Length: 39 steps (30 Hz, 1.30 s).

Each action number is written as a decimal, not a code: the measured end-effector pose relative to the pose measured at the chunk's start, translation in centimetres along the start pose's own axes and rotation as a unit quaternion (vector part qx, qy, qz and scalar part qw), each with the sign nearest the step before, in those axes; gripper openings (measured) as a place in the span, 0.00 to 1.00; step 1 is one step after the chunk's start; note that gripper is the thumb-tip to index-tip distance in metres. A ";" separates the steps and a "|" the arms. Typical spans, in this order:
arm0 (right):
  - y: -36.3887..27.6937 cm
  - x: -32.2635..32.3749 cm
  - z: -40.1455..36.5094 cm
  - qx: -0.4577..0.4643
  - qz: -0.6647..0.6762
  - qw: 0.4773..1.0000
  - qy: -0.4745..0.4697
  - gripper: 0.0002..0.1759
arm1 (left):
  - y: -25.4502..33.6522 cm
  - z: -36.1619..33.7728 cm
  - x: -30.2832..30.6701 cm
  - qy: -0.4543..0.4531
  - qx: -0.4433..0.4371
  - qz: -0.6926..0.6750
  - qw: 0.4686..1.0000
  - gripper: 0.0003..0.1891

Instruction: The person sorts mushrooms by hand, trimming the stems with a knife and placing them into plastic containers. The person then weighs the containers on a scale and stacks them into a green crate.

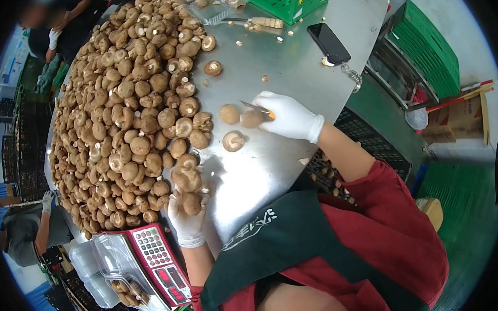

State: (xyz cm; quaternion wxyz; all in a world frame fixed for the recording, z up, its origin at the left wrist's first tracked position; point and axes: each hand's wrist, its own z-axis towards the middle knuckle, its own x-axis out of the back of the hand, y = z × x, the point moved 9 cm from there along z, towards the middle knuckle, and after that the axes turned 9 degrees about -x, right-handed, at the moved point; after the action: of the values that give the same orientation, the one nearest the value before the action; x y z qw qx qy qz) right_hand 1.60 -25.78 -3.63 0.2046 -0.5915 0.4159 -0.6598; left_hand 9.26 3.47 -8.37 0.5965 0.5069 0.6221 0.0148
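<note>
Mushroom [190, 203] sits in left hand's [188, 225] half-closed grip; right hand [290, 117] clasps knife [255, 107]; apron [275, 244] lettering illegible.

Head view, worn on the person's head | looks forward and steeply down over the metal table [331, 98] | close range, wide-angle, edges bowed, corners dark | canted: wearer's apron [278, 241] enters from 5 o'clock, mushroom heap [127, 115] toward 9 o'clock, green crate [296, 6] at 12 o'clock

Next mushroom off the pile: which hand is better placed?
Likely left: the left hand is right at the mushroom pile, though around a mushroom; the right hand is farther off and holds a knife.
</note>
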 end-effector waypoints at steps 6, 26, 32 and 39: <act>-3.7 0.0 -1.9 -0.050 0.215 0.970 -0.100 0.26 | -1.2 0.7 -6.5 -0.117 0.013 0.075 0.990 0.37; -0.6 2.7 -3.9 0.030 -0.089 0.995 -0.016 0.28 | 2.0 -6.8 2.1 0.003 -0.017 0.196 0.981 0.29; -2.2 -5.0 6.0 -0.025 -0.187 0.982 -0.027 0.23 | 5.2 -9.5 -0.4 -0.013 -0.079 0.268 0.960 0.36; 0.0 -4.1 4.9 -0.112 0.130 0.975 -0.140 0.20 | 5.2 -12.6 6.1 0.100 -0.120 0.152 0.976 0.33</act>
State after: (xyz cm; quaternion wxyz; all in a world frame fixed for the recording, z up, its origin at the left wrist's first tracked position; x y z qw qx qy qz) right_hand 7.14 -24.12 -6.36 0.2777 -0.6380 0.5277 -0.4871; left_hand 4.31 17.32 -5.91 0.5784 0.5160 0.5882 0.2306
